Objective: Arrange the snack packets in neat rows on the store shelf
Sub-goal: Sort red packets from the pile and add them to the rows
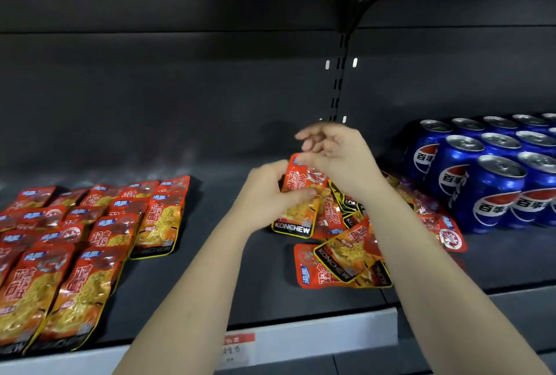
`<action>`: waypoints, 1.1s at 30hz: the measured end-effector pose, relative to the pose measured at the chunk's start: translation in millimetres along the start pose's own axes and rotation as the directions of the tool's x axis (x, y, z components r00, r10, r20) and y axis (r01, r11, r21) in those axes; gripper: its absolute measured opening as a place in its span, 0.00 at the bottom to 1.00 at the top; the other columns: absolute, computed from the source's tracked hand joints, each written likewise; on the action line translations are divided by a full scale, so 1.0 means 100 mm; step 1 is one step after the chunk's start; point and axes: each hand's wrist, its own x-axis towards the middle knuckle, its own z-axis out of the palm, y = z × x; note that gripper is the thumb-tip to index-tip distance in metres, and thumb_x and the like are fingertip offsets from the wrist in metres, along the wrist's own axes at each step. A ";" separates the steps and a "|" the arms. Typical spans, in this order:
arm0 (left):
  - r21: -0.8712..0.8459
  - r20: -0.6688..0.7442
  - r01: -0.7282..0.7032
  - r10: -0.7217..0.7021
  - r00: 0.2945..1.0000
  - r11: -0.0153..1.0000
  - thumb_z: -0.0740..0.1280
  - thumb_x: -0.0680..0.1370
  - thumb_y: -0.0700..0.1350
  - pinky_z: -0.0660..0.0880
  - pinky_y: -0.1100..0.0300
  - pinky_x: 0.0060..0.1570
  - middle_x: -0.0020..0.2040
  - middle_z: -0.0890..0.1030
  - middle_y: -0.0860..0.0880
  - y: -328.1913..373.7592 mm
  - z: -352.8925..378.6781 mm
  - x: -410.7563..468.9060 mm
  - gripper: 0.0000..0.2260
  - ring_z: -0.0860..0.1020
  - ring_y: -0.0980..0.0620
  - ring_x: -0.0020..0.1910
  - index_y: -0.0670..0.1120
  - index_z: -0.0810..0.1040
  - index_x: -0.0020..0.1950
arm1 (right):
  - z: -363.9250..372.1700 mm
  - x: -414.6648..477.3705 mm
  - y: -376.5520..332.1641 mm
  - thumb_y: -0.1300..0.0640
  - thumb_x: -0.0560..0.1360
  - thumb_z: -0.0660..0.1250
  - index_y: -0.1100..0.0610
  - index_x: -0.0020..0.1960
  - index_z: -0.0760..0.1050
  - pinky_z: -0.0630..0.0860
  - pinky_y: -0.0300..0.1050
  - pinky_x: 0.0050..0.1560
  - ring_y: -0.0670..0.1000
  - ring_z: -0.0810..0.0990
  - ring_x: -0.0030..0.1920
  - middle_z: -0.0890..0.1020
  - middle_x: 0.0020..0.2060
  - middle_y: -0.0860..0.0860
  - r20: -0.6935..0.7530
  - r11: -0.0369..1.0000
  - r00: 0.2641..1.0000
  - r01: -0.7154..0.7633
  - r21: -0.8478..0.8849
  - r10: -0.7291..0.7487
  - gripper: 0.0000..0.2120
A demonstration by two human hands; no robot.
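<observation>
both hands at the loose packet pile [340,242]
left hand [270,194] fingers closed on one snack packet [301,209]; right hand [337,158] fingers half curled, holding nothing i can see.

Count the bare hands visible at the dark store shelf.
2. The left hand grips an orange foil snack packet over the loose pile of packets. The right hand is just above, near that packet's top edge. No other hands show.

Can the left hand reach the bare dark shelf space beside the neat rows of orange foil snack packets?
Probably yes. The left hand holds one packet, and bare shelf lies open up to the rows.
</observation>
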 end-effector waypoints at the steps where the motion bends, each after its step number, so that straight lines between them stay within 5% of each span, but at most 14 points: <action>1: -0.008 -0.028 0.010 -0.010 1.000 1.000 0.76 0.70 0.49 0.76 0.65 0.42 0.43 0.84 0.56 -0.01 -0.02 0.01 0.10 0.82 0.62 0.41 0.52 0.80 0.49 | 0.03 0.00 0.05 0.63 0.73 0.72 0.54 0.53 0.79 0.78 0.40 0.45 0.44 0.80 0.39 0.81 0.40 0.48 -0.064 0.998 0.998 -0.006 -0.057 0.002 0.10; 4: -0.038 -0.151 0.041 -0.046 0.988 0.998 0.75 0.72 0.50 0.77 0.62 0.45 0.44 0.84 0.55 -0.07 -0.07 0.04 0.11 0.82 0.61 0.43 0.52 0.80 0.52 | 0.03 -0.04 0.22 0.55 0.80 0.63 0.52 0.56 0.76 0.79 0.40 0.46 0.44 0.81 0.39 0.80 0.41 0.44 -0.196 0.960 0.979 -0.104 -0.262 0.053 0.06; 9: 0.035 -0.242 0.058 -0.048 0.969 0.998 0.73 0.73 0.51 0.79 0.55 0.49 0.50 0.81 0.55 -0.12 -0.15 0.05 0.19 0.80 0.57 0.48 0.49 0.72 0.59 | -0.07 -0.13 0.46 0.54 0.75 0.71 0.50 0.51 0.77 0.71 0.36 0.36 0.47 0.79 0.40 0.79 0.39 0.45 0.110 0.797 0.936 -0.220 -0.562 0.336 0.06; 15: 0.036 -0.261 0.058 -0.047 0.964 0.998 0.74 0.72 0.50 0.80 0.51 0.50 0.50 0.82 0.55 -0.14 -0.16 0.03 0.22 0.81 0.57 0.48 0.51 0.70 0.62 | -0.13 -0.16 0.42 0.50 0.67 0.78 0.47 0.64 0.76 0.70 0.41 0.53 0.47 0.75 0.58 0.75 0.56 0.45 0.236 0.799 0.891 -0.197 -0.568 0.387 0.27; 19: 0.047 -0.329 0.033 -0.015 0.944 0.998 0.73 0.73 0.48 0.79 0.52 0.53 0.52 0.81 0.56 -0.17 -0.18 0.03 0.23 0.81 0.58 0.51 0.50 0.71 0.66 | -0.19 -0.18 0.40 0.51 0.64 0.80 0.42 0.72 0.66 0.64 0.51 0.71 0.51 0.62 0.72 0.67 0.70 0.47 0.352 0.769 0.816 -0.164 -0.618 0.458 0.40; 22: 0.075 -0.355 0.038 -0.009 0.935 0.996 0.72 0.74 0.48 0.77 0.54 0.56 0.55 0.81 0.54 -0.19 -0.20 0.04 0.24 0.80 0.56 0.54 0.49 0.70 0.68 | -0.17 -0.20 0.37 0.50 0.64 0.80 0.39 0.75 0.60 0.62 0.51 0.73 0.53 0.60 0.72 0.63 0.70 0.51 0.360 0.743 0.778 -0.196 -0.640 0.515 0.45; 26: 0.112 -0.361 0.054 -0.010 0.933 0.992 0.72 0.74 0.49 0.76 0.56 0.56 0.56 0.82 0.53 -0.19 -0.20 0.05 0.24 0.80 0.55 0.54 0.49 0.70 0.69 | -0.13 -0.17 0.31 0.51 0.60 0.82 0.44 0.74 0.61 0.59 0.55 0.74 0.55 0.53 0.75 0.64 0.71 0.49 0.308 0.730 0.830 -0.164 -0.663 0.466 0.49; 29: 0.138 -0.368 0.065 -0.010 0.930 0.988 0.72 0.74 0.50 0.76 0.56 0.55 0.56 0.82 0.52 -0.20 -0.21 0.04 0.25 0.80 0.54 0.54 0.50 0.69 0.69 | -0.16 -0.16 0.31 0.54 0.61 0.82 0.46 0.68 0.69 0.70 0.47 0.63 0.48 0.69 0.63 0.71 0.58 0.45 0.220 0.807 0.904 -0.190 -0.560 0.365 0.40; 33: 0.178 -0.395 0.085 -0.008 0.919 0.980 0.71 0.75 0.50 0.76 0.57 0.54 0.56 0.82 0.52 -0.21 -0.22 0.03 0.24 0.80 0.52 0.54 0.49 0.69 0.69 | -0.21 -0.16 0.30 0.57 0.69 0.77 0.50 0.43 0.80 0.65 0.28 0.36 0.36 0.73 0.34 0.74 0.34 0.41 0.143 0.854 0.969 -0.104 -0.509 0.203 0.08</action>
